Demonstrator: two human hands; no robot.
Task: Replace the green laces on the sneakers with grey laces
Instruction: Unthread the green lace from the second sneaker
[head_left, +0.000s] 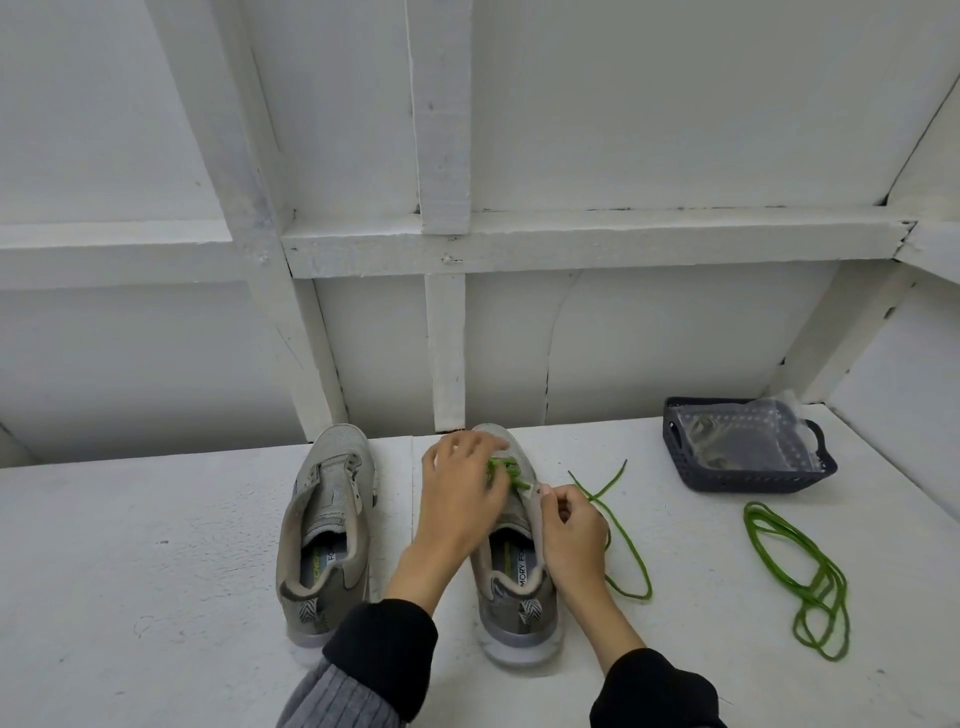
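1. Two grey mesh sneakers with pale soles stand side by side on a white painted surface in the lower middle of the frame, toes pointing up the frame toward a white timber-framed wall.
2. The left-hand grey sneaker (327, 525), at lower centre-left, has no lace in its eyelets; its tongue and insole are open to view.
3. The right-hand grey sneaker (511, 566), at lower centre, has a green lace (506, 470) threaded only across the eyelets nearest the toe.
4. The left hand (460, 499) reaches over this sneaker, fingers curled onto the green lace at the eyelets; the grip itself is blurred.
5. The right hand (569, 530) lies against the sneaker's right side, thumb and forefinger pinching the shoe's upper edge by the eyelets.
6. The lace's loose green tail (631, 551) trails over the surface just right of the right hand.
7. A second green lace, fully free and loosely coiled (802, 566), lies at lower right, well apart from both shoes.
8. A dark blue perforated plastic basket (748, 475) sits at middle right, holding a clear plastic bag (748, 428); its contents cannot be made out.
9. Both forearms wear black sleeves.
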